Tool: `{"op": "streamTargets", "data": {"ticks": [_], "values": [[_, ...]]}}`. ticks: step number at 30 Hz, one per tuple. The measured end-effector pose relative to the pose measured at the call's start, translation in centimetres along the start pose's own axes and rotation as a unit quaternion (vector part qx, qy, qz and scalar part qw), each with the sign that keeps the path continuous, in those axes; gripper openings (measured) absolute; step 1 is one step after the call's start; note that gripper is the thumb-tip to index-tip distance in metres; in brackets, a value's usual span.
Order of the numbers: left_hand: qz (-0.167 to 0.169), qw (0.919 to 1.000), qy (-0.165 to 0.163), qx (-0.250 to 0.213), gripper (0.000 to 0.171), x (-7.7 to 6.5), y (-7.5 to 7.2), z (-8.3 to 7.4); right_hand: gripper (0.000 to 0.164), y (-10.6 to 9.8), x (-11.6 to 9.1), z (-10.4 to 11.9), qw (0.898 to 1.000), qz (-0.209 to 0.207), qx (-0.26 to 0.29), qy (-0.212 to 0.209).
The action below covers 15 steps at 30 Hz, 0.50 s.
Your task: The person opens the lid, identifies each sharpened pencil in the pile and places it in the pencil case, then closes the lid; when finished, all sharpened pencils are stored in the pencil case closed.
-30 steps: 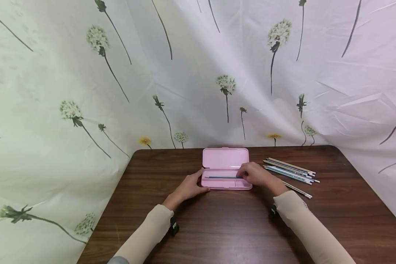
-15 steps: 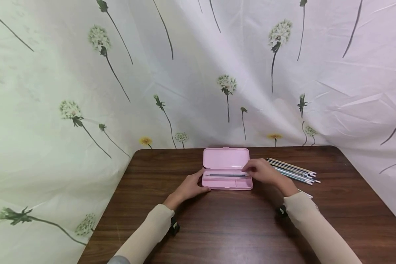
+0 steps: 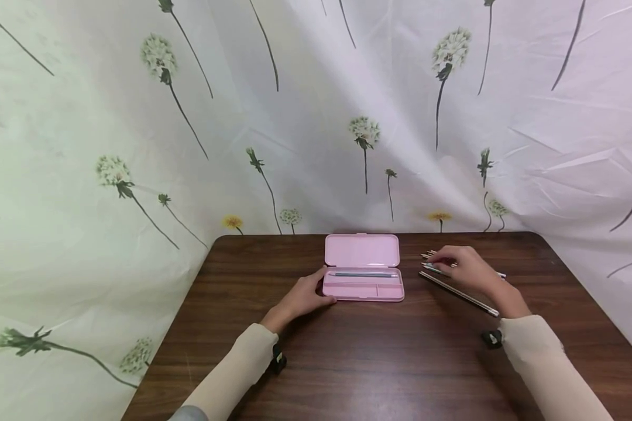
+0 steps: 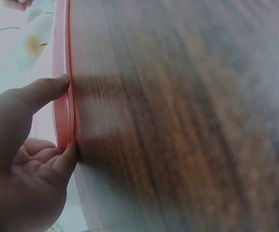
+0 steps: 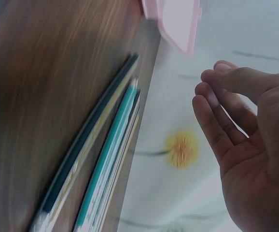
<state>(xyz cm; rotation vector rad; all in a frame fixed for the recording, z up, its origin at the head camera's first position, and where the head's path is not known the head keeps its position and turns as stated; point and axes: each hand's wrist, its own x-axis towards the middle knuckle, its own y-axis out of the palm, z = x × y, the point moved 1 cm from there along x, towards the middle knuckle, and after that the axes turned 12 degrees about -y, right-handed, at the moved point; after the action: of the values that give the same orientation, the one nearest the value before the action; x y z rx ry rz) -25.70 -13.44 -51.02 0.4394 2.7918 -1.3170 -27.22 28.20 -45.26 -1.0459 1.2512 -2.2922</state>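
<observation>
A pink pencil case (image 3: 350,290) lies with its lid (image 3: 361,250) folded back, and one bluish-grey pencil (image 3: 363,275) rests lengthwise in its long rear compartment. My left hand (image 3: 301,297) grips the case's left end; the left wrist view has the thumb and a fingertip on its pink edge (image 4: 61,116). Above the loose pencils at the right is my right hand (image 3: 466,269), partly covering them. Its fingers are loosely bent with nothing between them in the right wrist view. Below it lie teal pencils (image 5: 109,157), and a dark pencil (image 3: 459,294) lies nearer the front.
The brown wooden table (image 3: 368,356) carries the case and pencils. Behind it hangs a white cloth (image 3: 316,146) with dandelion prints, meeting the back edge. Both sleeves (image 3: 553,365) are pale, and a small black device (image 3: 491,339) sits at the right wrist.
My right hand has left the pencil in the case and moved right, over the loose pencils. That pencil has shifted toward the compartment's back. The left hand stays on the case.
</observation>
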Motion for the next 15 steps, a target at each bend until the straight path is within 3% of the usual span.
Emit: {"op": "streamTargets", "data": {"ticks": [9, 15], "values": [[0.0, 1.0, 0.003, -0.007, 0.087, -0.2, 0.0, 0.0, 0.017, -2.5, -3.7, -1.5, 0.998, 0.001, -0.033, 0.047], [-0.001, 1.0, 0.003, -0.007, 0.088, -0.1, 0.0, 0.1, 0.016, -3.3, -5.9, -2.1, 0.997, -0.019, -0.051, 0.053]]}}
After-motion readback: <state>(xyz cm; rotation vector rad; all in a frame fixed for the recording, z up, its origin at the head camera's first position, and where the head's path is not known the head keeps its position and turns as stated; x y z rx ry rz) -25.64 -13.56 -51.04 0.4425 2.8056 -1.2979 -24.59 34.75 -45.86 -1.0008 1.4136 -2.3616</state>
